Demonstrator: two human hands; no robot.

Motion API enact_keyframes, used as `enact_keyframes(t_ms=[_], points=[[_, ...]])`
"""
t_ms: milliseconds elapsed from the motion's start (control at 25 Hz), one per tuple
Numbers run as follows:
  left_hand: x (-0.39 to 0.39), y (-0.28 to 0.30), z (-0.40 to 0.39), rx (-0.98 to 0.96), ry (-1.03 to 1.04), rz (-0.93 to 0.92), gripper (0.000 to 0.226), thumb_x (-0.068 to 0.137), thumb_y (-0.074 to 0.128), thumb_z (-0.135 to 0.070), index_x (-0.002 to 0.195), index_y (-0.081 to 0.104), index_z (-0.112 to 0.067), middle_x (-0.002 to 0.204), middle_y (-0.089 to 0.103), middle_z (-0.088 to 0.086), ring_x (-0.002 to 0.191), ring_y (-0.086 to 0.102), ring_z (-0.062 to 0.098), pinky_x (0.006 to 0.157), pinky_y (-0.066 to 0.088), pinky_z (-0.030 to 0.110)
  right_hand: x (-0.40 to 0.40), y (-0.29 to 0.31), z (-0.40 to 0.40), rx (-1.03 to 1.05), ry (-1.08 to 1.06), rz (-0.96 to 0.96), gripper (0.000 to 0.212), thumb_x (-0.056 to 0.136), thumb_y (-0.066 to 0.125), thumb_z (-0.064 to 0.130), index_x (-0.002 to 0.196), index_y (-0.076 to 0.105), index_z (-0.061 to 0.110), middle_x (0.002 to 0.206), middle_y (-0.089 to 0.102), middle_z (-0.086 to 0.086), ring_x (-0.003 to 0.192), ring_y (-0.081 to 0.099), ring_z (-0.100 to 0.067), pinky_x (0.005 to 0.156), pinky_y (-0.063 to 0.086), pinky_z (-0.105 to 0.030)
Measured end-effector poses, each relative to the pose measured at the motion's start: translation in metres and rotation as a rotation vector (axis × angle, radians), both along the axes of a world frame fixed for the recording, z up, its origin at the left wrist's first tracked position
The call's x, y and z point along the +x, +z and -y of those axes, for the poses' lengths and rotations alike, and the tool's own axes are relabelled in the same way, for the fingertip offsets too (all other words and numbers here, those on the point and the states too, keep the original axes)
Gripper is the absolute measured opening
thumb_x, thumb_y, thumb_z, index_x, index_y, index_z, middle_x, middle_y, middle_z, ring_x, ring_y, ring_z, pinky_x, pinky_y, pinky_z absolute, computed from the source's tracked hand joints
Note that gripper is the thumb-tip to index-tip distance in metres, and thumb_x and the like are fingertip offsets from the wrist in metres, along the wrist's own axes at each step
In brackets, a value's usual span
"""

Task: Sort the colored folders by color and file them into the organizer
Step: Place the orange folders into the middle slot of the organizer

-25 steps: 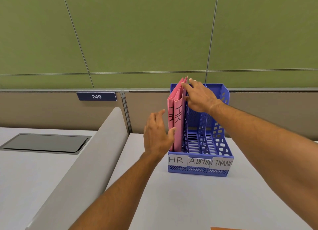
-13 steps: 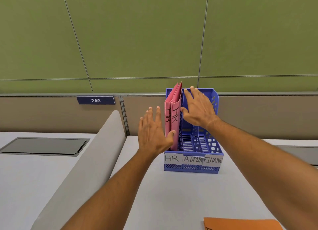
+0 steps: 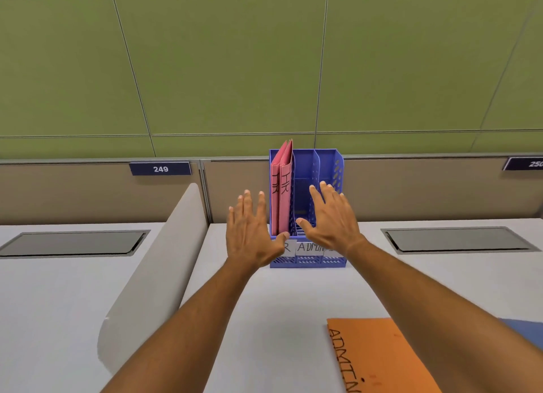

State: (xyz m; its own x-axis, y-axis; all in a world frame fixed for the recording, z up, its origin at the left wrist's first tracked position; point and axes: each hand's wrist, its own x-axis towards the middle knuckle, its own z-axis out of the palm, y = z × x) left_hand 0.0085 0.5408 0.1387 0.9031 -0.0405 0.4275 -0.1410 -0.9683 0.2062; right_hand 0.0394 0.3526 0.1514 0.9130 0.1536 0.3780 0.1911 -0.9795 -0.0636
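Folders first: two pink folders (image 3: 282, 187) marked HR stand upright in the leftmost slot of the blue organizer (image 3: 329, 163), above its HR label; the ADMIN slot beside them and the far right slot hold nothing you can see. So pink looks done. An orange folder (image 3: 379, 354) marked ADMIN lies flat on the desk (image 3: 279, 304) near you, well apart from the organizer, with a blue folder (image 3: 526, 329) edging out beside it; those remain to file. Your left hand (image 3: 251, 231) is spread flat and holds nothing, its thumb just by the organizer's front left corner. Your right hand (image 3: 332, 219) is also splayed and empty, in front of the middle slots. A second ago your right fingers were at the top of the pink folders; both hands have since drawn back and lower.
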Motion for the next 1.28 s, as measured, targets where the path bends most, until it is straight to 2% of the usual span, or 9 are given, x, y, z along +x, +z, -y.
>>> enact_keyframes(t_ms=[240, 360, 680, 960, 1120, 1280], points=[[-0.05, -0.028, 0.002, -0.032, -0.085, -0.101, 0.103, 0.079, 0.05, -0.07, 0.153, -0.002, -0.021, 0.161, -0.002, 0.014, 0.148, -0.003, 0.031, 0.12, 0.005, 0.049, -0.07, -0.033, 0.008, 0.04, -0.056, -0.064, 0.089, 0.087, 0.043, 0.065, 0.153, 0.011, 0.015, 0.16, 0.009, -0.013, 0.148, 0.008, -0.029, 0.119, 0.01, -0.048], [-0.082, -0.05, 0.009, -0.059, -0.136, -0.159, 0.101, 0.08, 0.047, -0.07, 0.153, -0.004, -0.023, 0.161, -0.004, 0.011, 0.148, -0.004, 0.031, 0.12, 0.003, 0.048, -0.11, -0.056, 0.013, 0.095, -0.093, -0.11, 0.093, 0.08, 0.034, 0.07, 0.153, 0.014, 0.015, 0.16, 0.013, -0.013, 0.148, 0.01, -0.029, 0.12, 0.013, -0.049], [-0.15, -0.109, 0.039, -0.026, -0.204, -0.331, 0.102, 0.08, 0.045, -0.07, 0.152, -0.008, -0.021, 0.161, -0.007, 0.011, 0.148, -0.006, 0.03, 0.12, 0.004, 0.047, -0.202, -0.113, 0.041, 0.008, -0.24, -0.242, 0.094, 0.08, 0.025, 0.071, 0.154, 0.003, 0.017, 0.161, 0.0, -0.013, 0.149, -0.001, -0.027, 0.119, 0.002, -0.046], [-0.184, -0.14, 0.064, -0.044, -0.227, -0.428, 0.102, 0.081, 0.047, -0.069, 0.152, -0.007, -0.021, 0.161, -0.008, 0.011, 0.148, -0.006, 0.03, 0.12, 0.005, 0.045, -0.243, -0.136, 0.073, 0.027, -0.285, -0.281, 0.095, 0.079, 0.028, 0.07, 0.154, 0.005, 0.015, 0.161, 0.002, -0.014, 0.149, -0.001, -0.027, 0.12, 0.004, -0.048], [-0.199, -0.159, 0.084, -0.066, -0.2, -0.52, 0.099, 0.082, 0.048, -0.066, 0.153, -0.004, -0.019, 0.161, -0.006, 0.01, 0.148, -0.006, 0.028, 0.12, 0.008, 0.044, -0.252, -0.157, 0.097, 0.026, -0.277, -0.344, 0.1, 0.075, 0.018, 0.075, 0.154, 0.005, 0.016, 0.161, 0.003, -0.013, 0.149, 0.0, -0.026, 0.12, 0.005, -0.048], [-0.208, -0.174, 0.113, -0.102, -0.142, -0.613, 0.096, 0.084, 0.048, -0.064, 0.153, 0.002, -0.016, 0.162, 0.0, 0.009, 0.149, -0.002, 0.026, 0.119, 0.01, 0.042, -0.254, -0.177, 0.124, 0.042, -0.23, -0.419, 0.099, 0.076, 0.022, 0.075, 0.154, 0.003, 0.016, 0.161, 0.002, -0.013, 0.149, 0.0, -0.027, 0.12, 0.004, -0.048]])
